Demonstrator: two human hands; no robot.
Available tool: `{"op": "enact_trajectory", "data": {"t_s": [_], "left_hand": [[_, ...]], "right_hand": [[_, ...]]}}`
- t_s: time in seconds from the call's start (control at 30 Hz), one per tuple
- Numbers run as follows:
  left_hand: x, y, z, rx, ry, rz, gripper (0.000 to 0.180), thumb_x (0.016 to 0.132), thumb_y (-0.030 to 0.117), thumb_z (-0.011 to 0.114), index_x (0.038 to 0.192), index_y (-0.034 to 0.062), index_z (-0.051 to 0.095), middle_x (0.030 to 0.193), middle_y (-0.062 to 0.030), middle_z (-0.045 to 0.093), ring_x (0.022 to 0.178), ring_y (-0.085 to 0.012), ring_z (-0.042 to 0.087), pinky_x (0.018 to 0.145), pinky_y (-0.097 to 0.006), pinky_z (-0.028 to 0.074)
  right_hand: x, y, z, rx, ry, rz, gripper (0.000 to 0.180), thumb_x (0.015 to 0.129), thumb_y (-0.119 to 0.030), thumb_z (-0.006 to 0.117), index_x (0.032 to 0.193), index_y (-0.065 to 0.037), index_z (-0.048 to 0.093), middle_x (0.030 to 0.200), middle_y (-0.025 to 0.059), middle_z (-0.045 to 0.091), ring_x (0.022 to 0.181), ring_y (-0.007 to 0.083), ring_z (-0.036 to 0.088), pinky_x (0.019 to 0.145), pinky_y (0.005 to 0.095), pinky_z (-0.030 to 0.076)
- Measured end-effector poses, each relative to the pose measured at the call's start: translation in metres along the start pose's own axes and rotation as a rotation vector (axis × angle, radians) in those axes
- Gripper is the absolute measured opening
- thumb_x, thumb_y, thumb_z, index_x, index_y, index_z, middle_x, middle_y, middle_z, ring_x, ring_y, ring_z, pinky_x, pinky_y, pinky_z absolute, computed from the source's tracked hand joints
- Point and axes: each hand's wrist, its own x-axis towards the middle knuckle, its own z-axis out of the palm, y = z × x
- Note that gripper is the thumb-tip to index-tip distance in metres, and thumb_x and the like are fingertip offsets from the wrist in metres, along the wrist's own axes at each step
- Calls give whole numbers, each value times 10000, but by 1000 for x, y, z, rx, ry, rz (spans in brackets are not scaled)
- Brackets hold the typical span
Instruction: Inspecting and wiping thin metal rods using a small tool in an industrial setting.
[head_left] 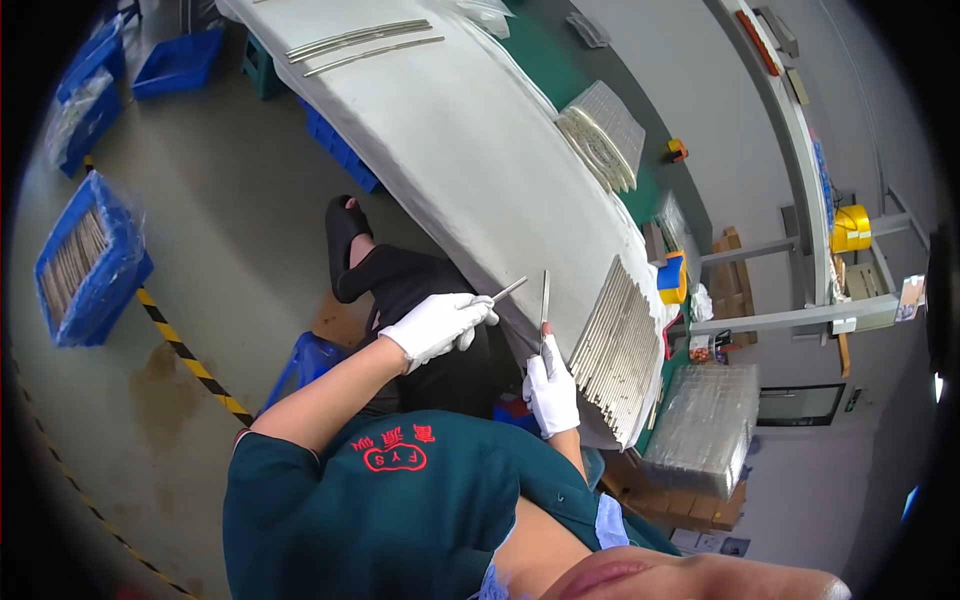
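My left hand (pixel 437 328), in a white glove, is closed around a short-looking thin metal rod (pixel 510 289) whose free end sticks out past the fingers. My right hand (pixel 551 388), gloved too with a bare fingertip showing, pinches a narrow metal strip (pixel 545 296) that points away from me. Both pieces are held close together but apart, over the near edge of the white-covered table (pixel 480 160). Just right of my right hand lies a dense row of metal rods (pixel 618 352), side by side. Several more long rods (pixel 358 40) rest at the table's far end.
On the right stand a stack of clear plastic trays (pixel 603 135), a tape roll (pixel 673 278) and a bubble-wrapped block (pixel 700 425). A blue crate of rods (pixel 88 260) sits on the floor at left, by striped tape (pixel 190 360). A blue stool (pixel 305 368) is near my legs.
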Motion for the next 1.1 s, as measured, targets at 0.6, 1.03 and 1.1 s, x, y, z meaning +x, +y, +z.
{"op": "enact_trajectory", "data": {"t_s": [0.6, 1.03, 1.1], "left_hand": [[19, -23, -25, -314, -68, 180, 273, 925, 151, 480, 1115, -42, 522, 961, -64, 598, 556, -57, 443, 478, -171, 352], [10, 0, -17, 187, -37, 271, 267, 920, 182, 484, 1071, -19, 575, 649, 7, 507, 571, -59, 461, 554, -216, 376], [10, 1, -20, 348, -22, 329, 283, 904, 222, 479, 1067, 16, 586, 644, -36, 560, 604, -103, 532, 610, -256, 426]], "right_hand": [[17, -39, 11, -166, 5, -64, 514, 905, -191, 432, 1402, -182, 303, 551, 17, 470, 451, 87, 428, 461, 247, 394], [3, -38, 6, -235, 94, -166, 519, 900, -150, 460, 1397, -183, 313, 565, 13, 484, 457, 75, 447, 455, 247, 409], [3, -31, 2, -88, 61, -56, 504, 900, -167, 465, 1386, -185, 332, 578, 25, 499, 473, 84, 478, 475, 250, 427]]}}
